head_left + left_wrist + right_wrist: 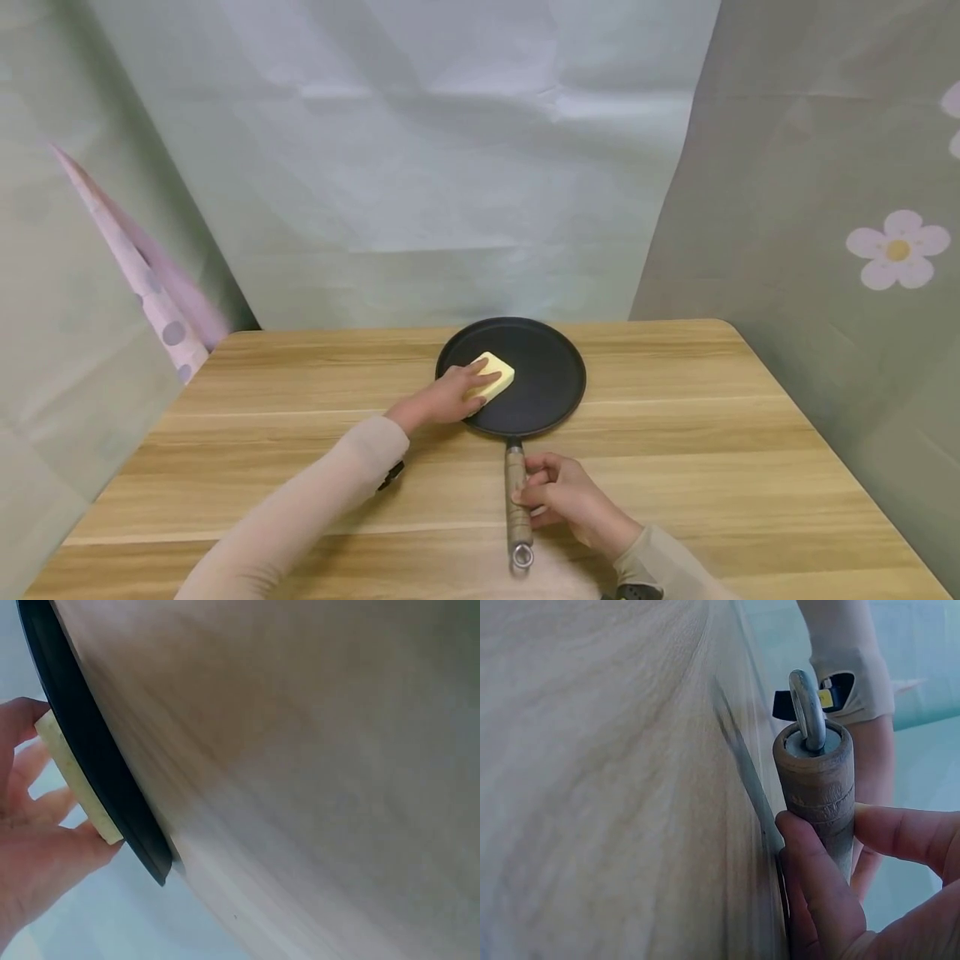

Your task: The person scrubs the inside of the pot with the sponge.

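Observation:
A flat black pan lies on the wooden table, its wooden handle pointing toward me. My left hand grips a pale yellow sponge against the left part of the pan's surface. In the left wrist view, thumb and fingers take hold of the sponge at its edges, and its broad face lies flat on the pan. With thumb and fingers, my right hand pinches the handle. The right wrist view shows the handle up close, with a metal ring at its end.
The wooden table spreads to both sides of the pan. Its far edge stands close behind the pan, near a pale green cloth. More cloth, printed with a flower, hangs at the right.

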The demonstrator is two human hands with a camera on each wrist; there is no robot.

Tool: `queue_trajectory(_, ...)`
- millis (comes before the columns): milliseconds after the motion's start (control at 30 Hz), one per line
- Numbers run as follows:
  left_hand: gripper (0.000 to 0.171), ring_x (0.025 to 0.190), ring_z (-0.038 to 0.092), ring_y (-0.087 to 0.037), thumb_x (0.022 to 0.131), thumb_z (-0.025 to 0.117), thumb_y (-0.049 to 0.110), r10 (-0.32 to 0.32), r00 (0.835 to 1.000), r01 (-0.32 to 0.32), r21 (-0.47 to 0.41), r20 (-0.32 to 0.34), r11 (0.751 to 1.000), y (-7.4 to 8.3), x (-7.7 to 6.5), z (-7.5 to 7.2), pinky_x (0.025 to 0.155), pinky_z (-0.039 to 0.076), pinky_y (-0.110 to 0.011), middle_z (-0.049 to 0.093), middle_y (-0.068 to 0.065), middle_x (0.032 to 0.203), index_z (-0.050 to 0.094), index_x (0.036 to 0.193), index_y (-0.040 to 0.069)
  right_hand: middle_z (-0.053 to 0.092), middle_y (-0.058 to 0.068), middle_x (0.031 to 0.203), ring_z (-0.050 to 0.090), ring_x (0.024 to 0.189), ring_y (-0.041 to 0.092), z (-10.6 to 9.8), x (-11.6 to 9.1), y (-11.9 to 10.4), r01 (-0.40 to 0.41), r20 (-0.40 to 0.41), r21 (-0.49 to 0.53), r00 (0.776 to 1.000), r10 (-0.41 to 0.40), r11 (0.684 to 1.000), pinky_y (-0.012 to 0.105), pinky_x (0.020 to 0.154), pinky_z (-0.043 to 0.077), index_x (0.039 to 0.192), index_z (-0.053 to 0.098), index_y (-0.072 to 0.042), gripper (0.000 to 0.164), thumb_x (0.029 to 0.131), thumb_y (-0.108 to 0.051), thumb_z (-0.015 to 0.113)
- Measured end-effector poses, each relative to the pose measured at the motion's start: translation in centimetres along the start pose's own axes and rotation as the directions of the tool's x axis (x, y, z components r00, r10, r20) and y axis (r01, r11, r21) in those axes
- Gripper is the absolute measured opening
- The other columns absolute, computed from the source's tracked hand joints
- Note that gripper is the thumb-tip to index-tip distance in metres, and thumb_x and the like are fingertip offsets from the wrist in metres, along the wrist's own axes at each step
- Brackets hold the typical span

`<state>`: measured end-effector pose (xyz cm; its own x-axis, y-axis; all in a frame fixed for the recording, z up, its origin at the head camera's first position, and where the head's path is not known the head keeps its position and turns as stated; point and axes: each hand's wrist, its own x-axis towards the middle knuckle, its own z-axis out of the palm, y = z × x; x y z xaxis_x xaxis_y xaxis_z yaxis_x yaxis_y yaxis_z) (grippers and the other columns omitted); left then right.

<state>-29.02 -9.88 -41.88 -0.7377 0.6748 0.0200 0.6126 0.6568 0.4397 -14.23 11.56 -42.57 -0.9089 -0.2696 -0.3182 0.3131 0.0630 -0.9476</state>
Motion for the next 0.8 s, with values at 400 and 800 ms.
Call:
queue_trajectory(400, 0.05, 0.125, 0.04, -0.053, 0.094, 0.058, 0.011, -0.003, 0.998, 0.006, 0.054, -0.063, 0.999, 1.9, -0.6, 1.0, 0.103, 0.032, -0.059, 0.03, -0.03, 0.149, 0.046, 0.143, 0.005, 0.056, 0.009, 0.087, 0.059, 0.069, 0.017, 0.0, 0.1, 0.1, 0.015, 0.005, -0.002, 1.0, -0.015, 1.0, 0.034, 0.059, 0.055, 0.122, 0.045, 0.013, 0.052, 0.075, 0.005, 0.066)
queue_trajectory(800, 0.05, 0.116, 0.046, -0.052, 0.095, 0.059, 0.016, -0.098, 0.99, 0.107, 0.083, -0.102, 0.991, 3.7, -0.4, 2.3, 0.097, 0.038, -0.059, 0.03, -0.026, 0.151, 0.047, 0.143, 0.01, 0.056, 0.011, 0.089, 0.059, 0.07, 0.02, -0.1, -0.1, -0.1, 0.008, 0.009, -0.008, 1.0, -0.008, 1.0, 0.035, 0.059, 0.055, 0.12, 0.045, 0.011, 0.05, 0.074, 0.005, 0.065)
